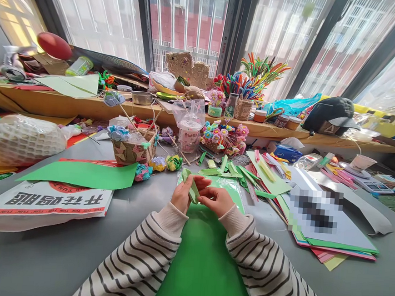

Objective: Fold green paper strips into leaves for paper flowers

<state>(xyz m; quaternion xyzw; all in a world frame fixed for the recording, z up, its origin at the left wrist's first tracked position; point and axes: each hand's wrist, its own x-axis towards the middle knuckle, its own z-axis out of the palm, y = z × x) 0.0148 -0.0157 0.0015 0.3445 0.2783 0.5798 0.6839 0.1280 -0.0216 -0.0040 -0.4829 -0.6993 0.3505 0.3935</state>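
Observation:
A small folded piece of light green paper (193,191) is held between both hands above the table. My left hand (181,195) grips it from the left, fingers closed round its far side. On the right, my right hand (219,201) pinches its lower right edge between thumb and fingers. Under the hands lies a shiny green sheet (209,258), reaching toward me. Several green paper strips (228,168) lie loosely just beyond. Folded paper flowers (174,163) in yellow-green, yellow and blue-pink sit to the left of the strips.
A basket (129,151) with paper flowers and a plastic cup (189,136) stand behind. To the left are a green sheet (82,173), a printed bag (46,202) and a net-wrapped bundle (20,139). A paper stack (344,232) lies right. Crafts and a cap (332,114) crowd the sill.

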